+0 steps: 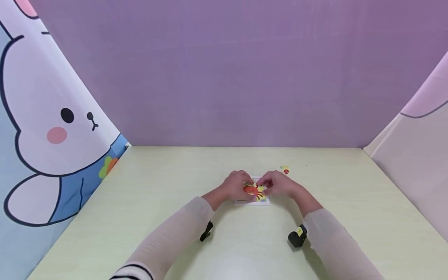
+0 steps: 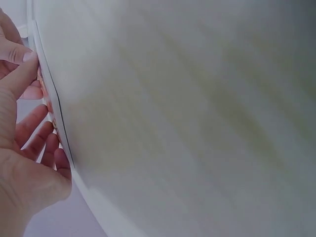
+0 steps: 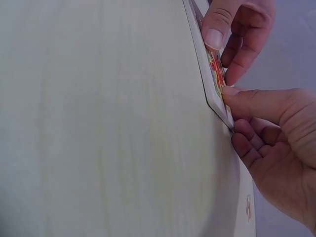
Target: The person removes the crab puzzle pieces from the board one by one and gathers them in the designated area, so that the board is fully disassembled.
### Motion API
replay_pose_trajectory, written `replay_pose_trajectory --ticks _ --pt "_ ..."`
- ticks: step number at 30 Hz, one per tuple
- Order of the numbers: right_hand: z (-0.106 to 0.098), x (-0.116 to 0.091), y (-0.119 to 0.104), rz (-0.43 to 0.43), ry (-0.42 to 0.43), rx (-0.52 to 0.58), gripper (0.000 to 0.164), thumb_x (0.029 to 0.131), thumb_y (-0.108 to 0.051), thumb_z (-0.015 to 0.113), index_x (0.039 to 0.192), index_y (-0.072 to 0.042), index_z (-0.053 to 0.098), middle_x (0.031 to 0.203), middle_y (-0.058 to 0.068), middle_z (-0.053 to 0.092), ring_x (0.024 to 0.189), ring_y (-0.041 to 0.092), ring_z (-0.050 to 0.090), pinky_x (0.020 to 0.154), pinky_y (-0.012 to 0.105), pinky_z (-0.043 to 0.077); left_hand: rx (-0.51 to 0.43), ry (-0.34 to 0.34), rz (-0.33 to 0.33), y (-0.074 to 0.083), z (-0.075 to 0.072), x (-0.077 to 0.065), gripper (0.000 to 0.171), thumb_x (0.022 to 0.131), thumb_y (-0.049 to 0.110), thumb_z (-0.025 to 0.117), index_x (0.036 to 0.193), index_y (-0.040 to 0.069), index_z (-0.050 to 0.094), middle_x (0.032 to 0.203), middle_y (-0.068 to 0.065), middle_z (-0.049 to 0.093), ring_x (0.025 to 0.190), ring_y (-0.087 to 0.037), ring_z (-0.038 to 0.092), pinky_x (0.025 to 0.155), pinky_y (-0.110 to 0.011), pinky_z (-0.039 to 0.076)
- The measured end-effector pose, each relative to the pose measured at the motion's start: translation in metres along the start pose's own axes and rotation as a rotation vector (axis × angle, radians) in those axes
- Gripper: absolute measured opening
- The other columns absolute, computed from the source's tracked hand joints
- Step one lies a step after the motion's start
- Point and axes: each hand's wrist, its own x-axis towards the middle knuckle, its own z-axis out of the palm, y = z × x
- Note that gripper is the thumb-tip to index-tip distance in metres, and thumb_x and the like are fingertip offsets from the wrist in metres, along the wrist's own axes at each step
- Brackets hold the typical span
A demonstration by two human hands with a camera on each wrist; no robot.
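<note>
A small flat puzzle board point(image 1: 240, 202) with a white border and a red crab picture point(image 1: 251, 189) lies on the table between both hands. My left hand point(image 1: 239, 186) is over its left side, thumb on the near part and fingers toward the far part. From the right, my right hand point(image 1: 280, 183) reaches onto the picture. Its thumb point(image 3: 242, 98) presses on the picture's surface in the right wrist view, while the other fingers bend loosely at the board's edge. In the left wrist view, the left fingers point(image 2: 37, 131) rest along the board's side. The hands cover parts of the picture.
A loose yellow-and-red puzzle piece point(image 1: 285, 170) lies beyond the right hand on the pale table point(image 1: 168, 167). Black wrist cameras point(image 1: 297, 236) hang below the sleeves. A purple panel point(image 1: 224, 77) stands behind the table, with a cartoon-printed panel point(image 1: 42, 116) on the left.
</note>
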Motion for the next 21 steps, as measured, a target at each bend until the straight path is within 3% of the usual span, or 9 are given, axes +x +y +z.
replay_pose_trajectory --ticks 7,17,21 --pt "0.0003 0.0035 -0.0002 -0.003 -0.023 -0.010 0.027 0.081 0.003 0.076 0.106 -0.003 0.071 0.095 0.003 0.063 0.085 0.020 0.052 0.077 0.031 0.048 0.042 0.005 -0.050 0.0041 0.0022 0.0016 0.056 0.074 0.049 0.081 0.117 0.014 0.069 0.120 0.001 0.057 0.109 -0.019 0.048 0.084 -0.032 0.043" --pt "-0.0031 0.0058 0.0014 -0.051 -0.059 -0.003 0.027 0.081 0.005 0.075 0.107 -0.001 0.069 0.093 0.005 0.062 0.083 0.020 0.051 0.074 0.030 0.047 0.028 -0.014 -0.070 0.0044 0.0032 0.0037 0.058 0.075 0.049 0.081 0.123 0.017 0.069 0.122 0.003 0.053 0.110 -0.017 0.045 0.084 -0.032 0.040" --pt "-0.0027 0.0076 -0.0003 -0.027 -0.078 -0.008 0.027 0.081 0.007 0.074 0.106 -0.002 0.068 0.091 0.005 0.060 0.083 0.020 0.050 0.075 0.029 0.046 0.013 -0.025 -0.081 0.0049 0.0018 0.0029 0.059 0.075 0.048 0.081 0.123 0.016 0.070 0.120 0.004 0.053 0.109 -0.016 0.044 0.082 -0.030 0.039"
